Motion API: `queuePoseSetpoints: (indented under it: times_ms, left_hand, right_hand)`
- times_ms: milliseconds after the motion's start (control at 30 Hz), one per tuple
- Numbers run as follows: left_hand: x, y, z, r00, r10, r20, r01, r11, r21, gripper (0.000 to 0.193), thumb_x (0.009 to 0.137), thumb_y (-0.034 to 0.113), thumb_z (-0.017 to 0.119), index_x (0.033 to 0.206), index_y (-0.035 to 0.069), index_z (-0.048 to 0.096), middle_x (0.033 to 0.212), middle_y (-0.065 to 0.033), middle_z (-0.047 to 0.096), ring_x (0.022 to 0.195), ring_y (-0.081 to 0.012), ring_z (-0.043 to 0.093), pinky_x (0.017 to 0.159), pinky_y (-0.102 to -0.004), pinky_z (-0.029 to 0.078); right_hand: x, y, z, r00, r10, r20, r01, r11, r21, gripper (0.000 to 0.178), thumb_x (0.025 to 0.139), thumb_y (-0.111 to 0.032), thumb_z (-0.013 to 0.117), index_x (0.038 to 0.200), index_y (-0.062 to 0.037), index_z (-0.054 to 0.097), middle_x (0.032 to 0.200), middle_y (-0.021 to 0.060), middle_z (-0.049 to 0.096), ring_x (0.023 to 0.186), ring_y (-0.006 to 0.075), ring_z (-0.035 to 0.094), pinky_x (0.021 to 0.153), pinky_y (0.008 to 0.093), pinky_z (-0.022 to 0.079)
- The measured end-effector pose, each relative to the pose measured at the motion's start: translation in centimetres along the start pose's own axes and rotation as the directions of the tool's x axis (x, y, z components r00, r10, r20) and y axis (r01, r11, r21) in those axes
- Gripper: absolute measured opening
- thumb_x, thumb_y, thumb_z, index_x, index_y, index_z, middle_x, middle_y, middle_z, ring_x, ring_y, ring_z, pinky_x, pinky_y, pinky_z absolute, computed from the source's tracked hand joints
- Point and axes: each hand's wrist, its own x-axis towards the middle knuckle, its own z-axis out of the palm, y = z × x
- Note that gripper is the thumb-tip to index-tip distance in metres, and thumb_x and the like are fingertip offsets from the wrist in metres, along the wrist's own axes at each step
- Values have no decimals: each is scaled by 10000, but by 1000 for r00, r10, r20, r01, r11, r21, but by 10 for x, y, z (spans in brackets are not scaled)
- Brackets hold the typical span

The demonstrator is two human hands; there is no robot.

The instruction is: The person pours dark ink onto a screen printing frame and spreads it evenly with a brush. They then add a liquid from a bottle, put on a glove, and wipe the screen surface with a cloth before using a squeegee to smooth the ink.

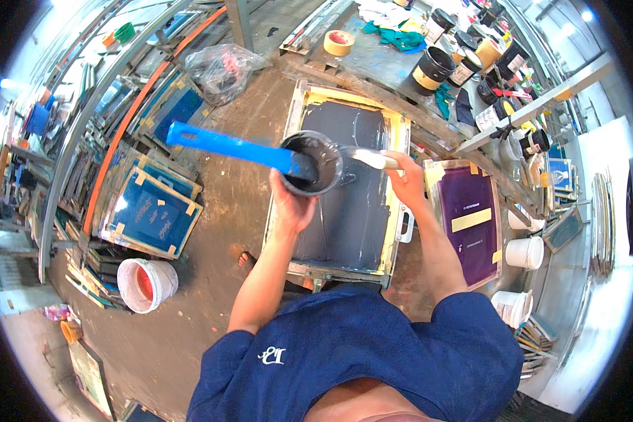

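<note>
Two hands: the left hand point(293, 204) has its fingers clamped on the near side of a black tub point(321, 187); the right hand point(406, 181) has its fingers closed around a pale-handled spatula point(375, 160).
Tub position: held up before the body, over the dark panel of a framed screen point(348, 232), its mouth facing the camera.
Hidden grip: some left fingers lie behind the tub, so their exact placing cannot be told.
Tub handling: probably stiff, light plastic, with dark residue inside; the smeared rim would likely be slippery, so the lower outer wall seems the surer hold.
Blue-handled tool: its dark end sits in the tub while the blue-handled tool point(225, 145) juts far left; that overhang may tip the tub, and the handle looks the cleaner place to grasp.
Spatula handling: likely light, with a thin blade end at the tub's right rim; contact there is unclear. The handle is the place to hold.
Tabletop: upper right, the tabletop point(383, 62) carries a tape roll point(339, 43) and dark jars point(429, 70).
</note>
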Motion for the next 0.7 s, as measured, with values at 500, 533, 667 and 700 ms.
queuePoseSetpoints:
  times_ms: [500, 533, 667, 700]
  left_hand:
    - [-123, 32, -78, 939, 197, -281, -204, 979, 2, 802, 816, 670, 611, 1447, 205, 445, 1467, -75, 472, 1349, -303, 434, 1153, -519, 298]
    - [-128, 32, -82, 936, 206, -286, -215, 977, 1, 798, 817, 670, 611, 1445, 206, 448, 1469, -73, 469, 1350, -303, 433, 1152, -521, 298]
    - [-121, 29, -81, 948, 183, -260, -192, 981, -10, 811, 816, 680, 606, 1454, 210, 435, 1476, -75, 460, 1355, -300, 428, 1154, -519, 294]
    - [-114, 29, -76, 950, 183, -253, -189, 982, -3, 824, 807, 686, 613, 1453, 205, 436, 1476, -79, 460, 1354, -294, 429, 1153, -514, 297]
  right_hand:
    - [165, 143, 127, 957, 4, 290, 147, 855, -497, 109, 829, -122, 585, 926, -81, 614, 860, 213, 652, 867, 432, 630, 742, 523, 490]
    - [168, 141, 128, 950, 26, 311, 137, 860, -492, 116, 828, -130, 588, 930, -80, 613, 858, 215, 652, 866, 435, 629, 739, 524, 490]
    - [161, 137, 120, 915, 126, 385, 82, 874, -480, 129, 820, -132, 610, 937, -80, 599, 859, 212, 656, 883, 430, 632, 738, 522, 489]
    - [154, 136, 120, 916, 33, 400, 167, 875, -455, 140, 804, -123, 631, 932, -86, 590, 855, 208, 658, 881, 428, 633, 740, 516, 493]
